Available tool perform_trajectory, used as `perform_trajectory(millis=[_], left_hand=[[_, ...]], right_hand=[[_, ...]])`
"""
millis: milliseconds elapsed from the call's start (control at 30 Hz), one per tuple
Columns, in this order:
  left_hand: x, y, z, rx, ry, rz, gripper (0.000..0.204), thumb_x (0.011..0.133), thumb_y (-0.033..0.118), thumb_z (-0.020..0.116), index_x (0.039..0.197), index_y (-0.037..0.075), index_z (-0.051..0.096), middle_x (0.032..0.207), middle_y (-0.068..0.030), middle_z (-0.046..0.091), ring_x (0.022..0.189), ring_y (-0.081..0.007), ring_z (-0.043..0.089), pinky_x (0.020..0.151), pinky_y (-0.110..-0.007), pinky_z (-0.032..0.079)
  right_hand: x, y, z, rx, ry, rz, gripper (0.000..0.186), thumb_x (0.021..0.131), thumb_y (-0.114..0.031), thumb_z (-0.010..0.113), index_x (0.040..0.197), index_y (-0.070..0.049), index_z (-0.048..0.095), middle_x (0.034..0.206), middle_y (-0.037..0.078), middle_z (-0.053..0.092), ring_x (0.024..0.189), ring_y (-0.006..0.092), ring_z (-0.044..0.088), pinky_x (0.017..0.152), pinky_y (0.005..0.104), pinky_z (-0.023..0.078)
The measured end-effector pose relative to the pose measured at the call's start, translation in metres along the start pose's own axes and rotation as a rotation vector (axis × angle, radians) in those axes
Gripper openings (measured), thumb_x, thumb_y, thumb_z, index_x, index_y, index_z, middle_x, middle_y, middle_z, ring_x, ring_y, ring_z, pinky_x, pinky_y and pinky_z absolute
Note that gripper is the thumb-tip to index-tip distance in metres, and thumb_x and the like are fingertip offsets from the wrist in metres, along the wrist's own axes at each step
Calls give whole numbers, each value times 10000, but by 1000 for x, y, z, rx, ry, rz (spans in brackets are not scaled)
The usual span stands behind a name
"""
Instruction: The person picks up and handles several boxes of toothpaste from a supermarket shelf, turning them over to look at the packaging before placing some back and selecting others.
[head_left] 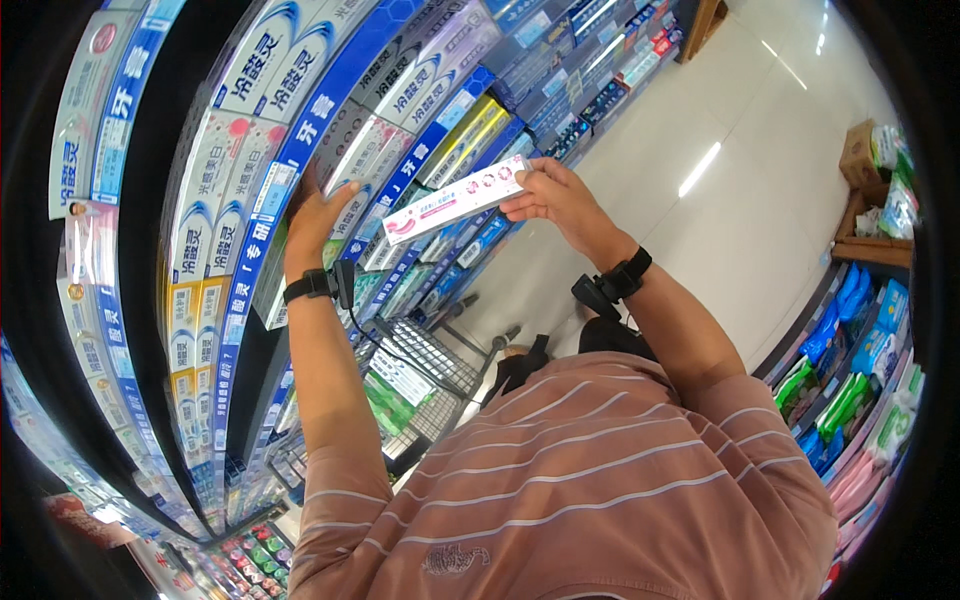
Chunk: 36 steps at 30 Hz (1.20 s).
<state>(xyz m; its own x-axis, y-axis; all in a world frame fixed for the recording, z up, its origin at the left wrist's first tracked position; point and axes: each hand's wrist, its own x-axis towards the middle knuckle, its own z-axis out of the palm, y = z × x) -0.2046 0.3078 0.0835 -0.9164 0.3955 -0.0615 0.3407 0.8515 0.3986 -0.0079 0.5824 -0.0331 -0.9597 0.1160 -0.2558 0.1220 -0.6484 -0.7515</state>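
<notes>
A long, slim white toothpaste box [452, 203] with pink pictures is pinched at its right end by my right hand [560, 205]. The box slants in front of the shelves, its other end toward my left hand. My left hand [314, 225] reaches in at a shelf edge beside stacked toothpaste boxes [362, 150]. Its thumb sticks out apart from the fingers, which are partly hidden at the shelf; nothing shows in its grip. Each wrist wears a black strap with a small device, and a thin cable runs from the left one.
Shelves with blue edge strips [262, 250] hold rows of toothpaste boxes on the left. Below my arms stands a wire shopping cart [425, 360] with a green package [392, 400] in it. Across the tiled aisle floor [690, 190], a shelf carries bagged goods [850, 400].
</notes>
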Motion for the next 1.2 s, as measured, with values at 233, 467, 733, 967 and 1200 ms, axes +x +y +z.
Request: perform_trajectory(millis=[233, 467, 733, 967, 1200], left_hand=[[16, -25, 1, 85, 0, 115, 953, 828, 476, 704, 1525, 18, 244, 1522, -263, 329, 1431, -376, 297, 1171, -385, 235], [25, -32, 0, 91, -32, 7, 931, 829, 476, 690, 1534, 61, 245, 1528, -258, 323, 1428, -393, 294, 1171, -400, 241], [32, -32, 1, 163, 80, -41, 697, 864, 443, 684, 1398, 48, 470, 1407, -193, 517, 1300, -346, 483, 1089, -396, 352], [38, -29, 3, 222, 53, -52, 703, 880, 472, 653, 1422, 77, 440, 1435, -202, 487, 1339, -366, 441, 1115, -399, 321], [46, -58, 5, 271, 80, -5, 741, 891, 505, 615, 1437, 43, 423, 1449, -206, 468, 1367, -355, 408, 1135, -391, 297]], right_hand=[[7, -1, 10, -27, -15, 16, 414, 938, -285, 600, 1162, 47, 496, 1050, 184, 644, 929, 236, 684, 823, 334, 567], [14, -3, 14, -36, -17, 19, 415, 947, -282, 590, 1177, 49, 494, 1060, 192, 647, 930, 240, 684, 823, 329, 563], [18, -3, 16, -19, -51, 2, 391, 950, -288, 585, 1146, 39, 499, 1047, 184, 642, 938, 233, 681, 825, 325, 557], [20, -5, 17, -10, -35, 2, 367, 947, -286, 589, 1126, 25, 514, 1049, 173, 641, 936, 230, 681, 823, 329, 556], [20, 1, 16, 26, -31, -3, 365, 943, -286, 596, 1129, 18, 518, 1050, 171, 641, 931, 236, 684, 817, 344, 562]])
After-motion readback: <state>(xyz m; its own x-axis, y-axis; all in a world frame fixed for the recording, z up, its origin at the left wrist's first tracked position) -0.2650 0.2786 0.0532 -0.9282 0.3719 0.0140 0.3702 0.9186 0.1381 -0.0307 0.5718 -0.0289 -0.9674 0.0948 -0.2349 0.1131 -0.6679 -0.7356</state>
